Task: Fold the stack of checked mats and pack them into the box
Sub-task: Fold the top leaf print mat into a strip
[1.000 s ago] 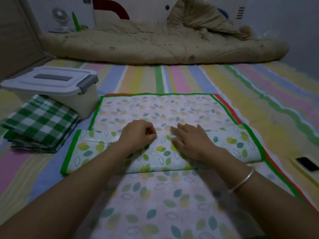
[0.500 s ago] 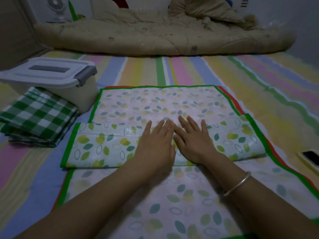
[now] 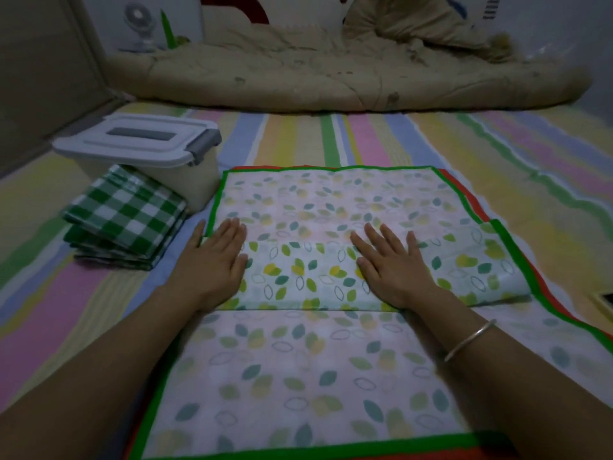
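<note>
A leaf-printed mat with green edging (image 3: 318, 207) lies spread on the striped bed sheet in front of me, with a folded band (image 3: 305, 277) across its middle. My left hand (image 3: 215, 260) presses flat on the band's left end, fingers straight. My right hand (image 3: 394, 263) lies flat on the band further right, fingers spread. A stack of folded green-and-white checked mats (image 3: 126, 220) sits to the left. Behind the stack stands a white plastic box (image 3: 199, 184) with its grey-latched lid (image 3: 139, 141) on.
A rumpled beige quilt (image 3: 331, 74) lies along the far side of the bed. A dark phone-like object (image 3: 605, 298) is at the right edge. A small fan (image 3: 139, 24) stands at the back left. A wall panel (image 3: 43, 78) borders the left side.
My hands were together at the band's middle. They have slid apart along it, the left to the band's left end, the right toward the right. The left hand's curled fingers straightened.
</note>
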{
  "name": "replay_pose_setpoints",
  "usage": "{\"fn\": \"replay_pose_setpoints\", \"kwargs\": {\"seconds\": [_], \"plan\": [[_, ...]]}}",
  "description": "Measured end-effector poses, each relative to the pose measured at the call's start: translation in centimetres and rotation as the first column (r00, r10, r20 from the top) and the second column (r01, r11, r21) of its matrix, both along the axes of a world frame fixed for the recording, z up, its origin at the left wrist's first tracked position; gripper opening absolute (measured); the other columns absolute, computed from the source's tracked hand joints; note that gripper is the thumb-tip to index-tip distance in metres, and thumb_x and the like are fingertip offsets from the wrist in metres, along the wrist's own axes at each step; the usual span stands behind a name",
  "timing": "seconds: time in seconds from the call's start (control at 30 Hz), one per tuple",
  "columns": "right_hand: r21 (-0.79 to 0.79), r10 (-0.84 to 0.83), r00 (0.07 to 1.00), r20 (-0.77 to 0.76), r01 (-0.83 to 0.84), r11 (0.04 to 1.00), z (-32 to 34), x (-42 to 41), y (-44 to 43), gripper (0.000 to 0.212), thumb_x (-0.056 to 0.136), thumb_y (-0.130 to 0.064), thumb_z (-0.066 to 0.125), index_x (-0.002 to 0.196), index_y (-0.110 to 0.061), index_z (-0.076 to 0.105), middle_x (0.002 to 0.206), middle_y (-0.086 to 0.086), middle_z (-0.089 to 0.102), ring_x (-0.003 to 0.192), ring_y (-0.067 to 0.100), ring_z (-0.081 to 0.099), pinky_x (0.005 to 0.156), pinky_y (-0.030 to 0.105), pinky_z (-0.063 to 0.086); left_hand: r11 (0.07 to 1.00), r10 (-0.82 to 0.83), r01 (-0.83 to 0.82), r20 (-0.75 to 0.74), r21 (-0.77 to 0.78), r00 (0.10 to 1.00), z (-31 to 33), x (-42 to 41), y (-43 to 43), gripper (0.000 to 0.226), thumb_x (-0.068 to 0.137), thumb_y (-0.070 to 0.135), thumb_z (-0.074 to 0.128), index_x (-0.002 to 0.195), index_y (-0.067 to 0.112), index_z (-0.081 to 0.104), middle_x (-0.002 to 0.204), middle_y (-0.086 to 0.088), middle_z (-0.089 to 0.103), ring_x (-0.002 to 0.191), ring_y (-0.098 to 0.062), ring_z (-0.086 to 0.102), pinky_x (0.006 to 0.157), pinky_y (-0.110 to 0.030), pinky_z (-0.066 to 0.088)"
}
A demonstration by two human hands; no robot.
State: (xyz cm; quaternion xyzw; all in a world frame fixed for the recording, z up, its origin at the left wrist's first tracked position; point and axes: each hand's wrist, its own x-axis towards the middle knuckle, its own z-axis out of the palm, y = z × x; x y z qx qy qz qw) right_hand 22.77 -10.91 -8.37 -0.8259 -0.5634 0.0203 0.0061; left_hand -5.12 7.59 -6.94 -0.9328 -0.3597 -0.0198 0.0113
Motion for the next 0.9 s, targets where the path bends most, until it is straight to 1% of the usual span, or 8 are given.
{"fn": "replay_pose_setpoints", "kwargs": {"seconds": [0.07, 0.17, 0.3, 0.47, 0.53, 0.63, 0.8, 0.9], "plan": [[-0.002, -0.002, 1.000, -0.002, 0.002, 1.000, 0.0, 0.0, 0.0, 0.053, 0.101, -0.051, 0.006, 0.151, -0.044, -0.008, 0.161, -0.012, -0.015, 0.148, 0.015, -0.017, 0.116, 0.054, -0.013, 0.998, -0.022, 0.014, 0.140, 0.062, 0.990, 1.1, 1.5, -2.5, 0.076, 0.088, 0.047, -0.006, 0.156, 0.017, 0.010, 0.164, -0.003, 0.004, 0.151, -0.015, 0.004, 0.120, -0.043, -0.008], [0.001, -0.008, 1.000, -0.004, 0.008, 1.000, 0.0, 0.0, -0.1, 0.053, 0.101, -0.052, 0.006, 0.151, -0.044, -0.007, 0.161, -0.012, -0.014, 0.148, 0.015, -0.016, 0.116, 0.054, -0.013, 0.988, -0.120, 0.144, 0.326, -0.051, 0.938, 2.1, 4.5, -7.7, 0.054, 0.103, 0.039, 0.012, 0.156, 0.033, 0.009, 0.163, 0.008, -0.001, 0.150, -0.011, 0.000, 0.122, -0.043, -0.001], [0.002, -0.021, 1.000, 0.001, 0.021, 1.000, 0.0, 0.0, -0.1, 0.053, 0.101, -0.052, 0.007, 0.151, -0.044, -0.006, 0.161, -0.012, -0.013, 0.148, 0.015, -0.015, 0.117, 0.054, -0.012, 0.977, -0.142, 0.162, 0.146, -0.135, 0.979, -0.1, 7.0, -10.7, 0.055, 0.102, 0.050, 0.012, 0.154, 0.038, -0.001, 0.163, 0.006, -0.012, 0.149, -0.011, -0.012, 0.119, -0.050, -0.009], [0.010, -0.003, 0.999, -0.053, 0.004, 1.000, 0.4, 0.5, -0.4, 0.056, 0.100, -0.054, 0.009, 0.153, -0.040, -0.002, 0.162, -0.011, -0.010, 0.148, 0.013, -0.014, 0.118, 0.049, -0.012, 0.975, -0.149, 0.161, 0.091, -0.151, 0.985, -2.0, 6.7, -9.9, 0.082, 0.076, 0.070, -0.019, 0.152, 0.042, -0.006, 0.161, 0.009, -0.017, 0.148, -0.008, -0.017, 0.119, -0.048, -0.013], [-0.002, 0.012, 0.999, -0.045, -0.012, 1.000, 0.6, 1.5, -1.3, 0.062, 0.096, -0.061, 0.003, 0.153, -0.039, -0.005, 0.162, -0.010, -0.012, 0.148, 0.013, -0.014, 0.119, 0.045, -0.011, 0.974, -0.149, 0.163, 0.099, -0.160, 0.984, -2.1, 6.7, -9.9, 0.094, 0.067, 0.077, -0.030, 0.152, 0.043, -0.008, 0.161, 0.010, -0.018, 0.147, -0.008, -0.019, 0.119, -0.048, -0.014], [-0.026, -0.063, 0.998, -0.002, 0.063, 0.998, 0.9, 4.3, -4.0, 0.090, 0.074, -0.079, -0.020, 0.153, -0.037, -0.009, 0.159, -0.011, -0.017, 0.148, 0.013, -0.016, 0.120, 0.042, -0.011, 0.974, -0.142, 0.158, 0.107, -0.161, 0.984, -2.2, 6.7, -9.9, 0.099, 0.061, 0.074, -0.039, 0.151, 0.043, -0.010, 0.160, 0.011, -0.020, 0.147, -0.008, -0.021, 0.119, -0.048, -0.014], [-0.059, -0.217, 0.974, -0.063, 0.213, 0.975, 1.6, 7.9, -6.8, 0.076, 0.087, -0.067, -0.003, 0.155, -0.031, -0.005, 0.161, -0.005, -0.016, 0.148, 0.016, -0.016, 0.120, 0.042, -0.011, 0.972, -0.144, 0.155, 0.075, -0.174, 0.987, -2.2, 6.8, -9.8, 0.097, 0.062, 0.078, -0.035, 0.150, 0.044, -0.012, 0.160, 0.010, -0.020, 0.147, -0.008, -0.021, 0.119, -0.048, -0.013], [0.058, -0.211, 0.968, -0.135, 0.221, 0.974, 2.2, 7.7, -6.9, 0.064, 0.101, -0.053, 0.016, 0.156, -0.022, 0.008, 0.163, 0.002, 0.000, 0.150, 0.021, -0.004, 0.121, 0.046, 0.000, 0.968, -0.135, 0.137, 0.022, -0.210, 0.991, -1.5, 7.1, -9.6, 0.078, 0.081, 0.073, -0.008, 0.153, 0.043, -0.004, 0.162, 0.009, -0.014, 0.149, -0.010, -0.014, 0.120, -0.049, -0.009]]}}
